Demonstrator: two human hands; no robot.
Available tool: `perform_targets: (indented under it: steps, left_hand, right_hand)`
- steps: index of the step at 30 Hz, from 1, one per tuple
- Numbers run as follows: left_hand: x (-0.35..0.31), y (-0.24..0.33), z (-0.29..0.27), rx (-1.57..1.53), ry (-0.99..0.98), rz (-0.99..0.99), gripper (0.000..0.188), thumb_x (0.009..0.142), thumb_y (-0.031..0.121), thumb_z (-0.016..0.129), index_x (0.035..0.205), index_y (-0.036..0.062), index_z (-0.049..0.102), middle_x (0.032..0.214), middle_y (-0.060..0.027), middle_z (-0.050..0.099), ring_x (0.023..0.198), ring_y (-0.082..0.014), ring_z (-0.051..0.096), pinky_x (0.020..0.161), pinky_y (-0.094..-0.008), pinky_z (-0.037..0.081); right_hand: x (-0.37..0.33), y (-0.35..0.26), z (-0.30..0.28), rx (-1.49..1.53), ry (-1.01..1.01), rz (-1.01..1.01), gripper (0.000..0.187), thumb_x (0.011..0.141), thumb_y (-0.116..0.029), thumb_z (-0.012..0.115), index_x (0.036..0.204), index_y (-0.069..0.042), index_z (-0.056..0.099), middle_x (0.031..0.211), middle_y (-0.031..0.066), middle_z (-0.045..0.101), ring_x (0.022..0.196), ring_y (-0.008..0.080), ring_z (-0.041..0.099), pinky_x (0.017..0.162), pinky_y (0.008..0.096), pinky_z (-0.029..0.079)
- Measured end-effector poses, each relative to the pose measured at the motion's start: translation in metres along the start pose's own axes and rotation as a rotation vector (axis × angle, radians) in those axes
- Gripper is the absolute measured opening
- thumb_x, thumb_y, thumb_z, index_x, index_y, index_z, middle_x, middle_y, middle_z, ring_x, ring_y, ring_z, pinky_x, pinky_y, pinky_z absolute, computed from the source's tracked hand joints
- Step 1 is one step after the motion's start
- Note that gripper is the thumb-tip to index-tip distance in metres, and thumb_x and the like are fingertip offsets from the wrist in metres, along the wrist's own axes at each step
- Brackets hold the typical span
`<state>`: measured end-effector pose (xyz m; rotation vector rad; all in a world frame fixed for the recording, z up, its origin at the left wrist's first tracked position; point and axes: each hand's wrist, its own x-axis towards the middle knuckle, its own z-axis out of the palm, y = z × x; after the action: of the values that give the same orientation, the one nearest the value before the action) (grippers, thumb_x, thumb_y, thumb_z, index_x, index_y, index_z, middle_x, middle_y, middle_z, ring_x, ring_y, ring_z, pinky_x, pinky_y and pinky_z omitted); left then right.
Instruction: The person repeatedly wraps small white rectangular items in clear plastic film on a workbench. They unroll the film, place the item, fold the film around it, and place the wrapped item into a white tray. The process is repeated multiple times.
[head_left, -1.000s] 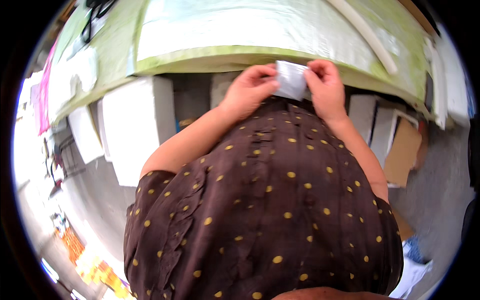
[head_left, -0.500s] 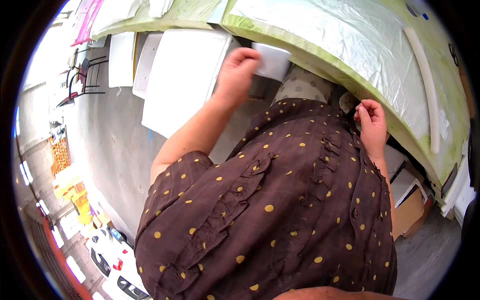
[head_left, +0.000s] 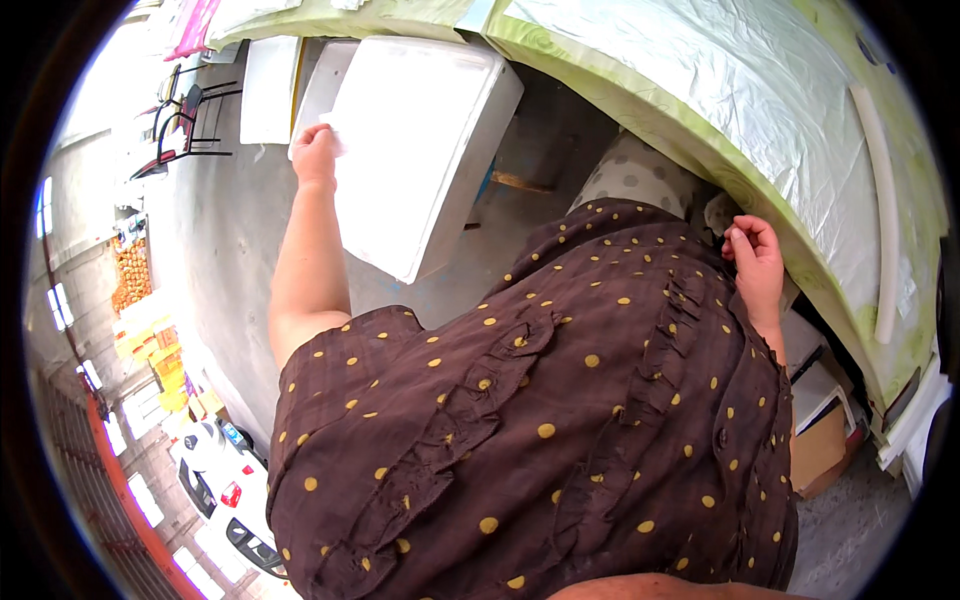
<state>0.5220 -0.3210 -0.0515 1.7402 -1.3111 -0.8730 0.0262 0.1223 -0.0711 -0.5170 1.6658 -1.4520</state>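
At ten o'clock in my view the left hand is stretched far out, fingers pinched narrow on a small white piece at the corner of a big white foam box on the floor below the table. Toward three o'clock the right hand is curled loosely at the table's green edge, against my brown dotted dress; I cannot tell if it holds anything.

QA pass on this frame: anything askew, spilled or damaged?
No spill or damage shows. The big white box under the table sits skewed to the table edge, left hand at its corner. Right hand is curled beside the table edge.
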Motion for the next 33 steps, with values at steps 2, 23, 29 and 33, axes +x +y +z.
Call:
perform_targets:
  steps: [2, 23, 29, 33]
  left_hand:
    - [-0.005, -0.004, 0.008, 0.011, -0.015, -0.012, 0.014, 0.089, 0.006, 0.06, 0.101, 0.0061, 0.068, 0.094, -0.0029, 0.065, 0.084, -0.0145, 0.061, 0.078, -0.0285, 0.051]
    - [-0.063, -0.048, 0.005, 0.082, -0.277, -0.099, 0.014, 0.083, 0.001, 0.061, 0.093, 0.0052, 0.07, 0.085, 0.0017, 0.065, 0.074, -0.0081, 0.057, 0.068, -0.0229, 0.047]
    - [-0.015, -0.018, -0.007, -0.056, -0.152, 0.035, 0.01, 0.084, 0.005, 0.06, 0.088, 0.0065, 0.07, 0.08, 0.0033, 0.062, 0.071, -0.008, 0.053, 0.066, -0.0238, 0.045]
    - [0.011, 0.025, 0.034, -0.104, -0.157, 0.123, 0.012, 0.085, 0.009, 0.062, 0.092, 0.0062, 0.071, 0.082, 0.0028, 0.063, 0.073, -0.0089, 0.055, 0.068, -0.0255, 0.046]
  right_hand:
    - [0.001, 0.003, -0.002, 0.003, -0.003, 0.008, 0.017, 0.1, -0.009, 0.062, 0.116, -0.004, 0.062, 0.097, 0.0, 0.064, 0.082, 0.0073, 0.058, 0.075, 0.0232, 0.049]
    - [0.006, 0.009, -0.008, -0.049, -0.013, 0.081, 0.02, 0.099, -0.008, 0.061, 0.117, -0.001, 0.061, 0.096, 0.0012, 0.063, 0.081, 0.0079, 0.058, 0.074, 0.023, 0.049]
    - [0.006, 0.012, -0.009, -0.033, 0.01, 0.08, 0.019, 0.098, -0.006, 0.062, 0.117, -0.001, 0.062, 0.096, 0.0013, 0.063, 0.08, 0.0081, 0.058, 0.073, 0.0227, 0.049]
    - [0.006, 0.013, -0.007, -0.047, 0.012, 0.089, 0.02, 0.098, -0.006, 0.062, 0.117, -0.001, 0.062, 0.096, 0.0017, 0.063, 0.079, 0.0084, 0.058, 0.073, 0.023, 0.049]
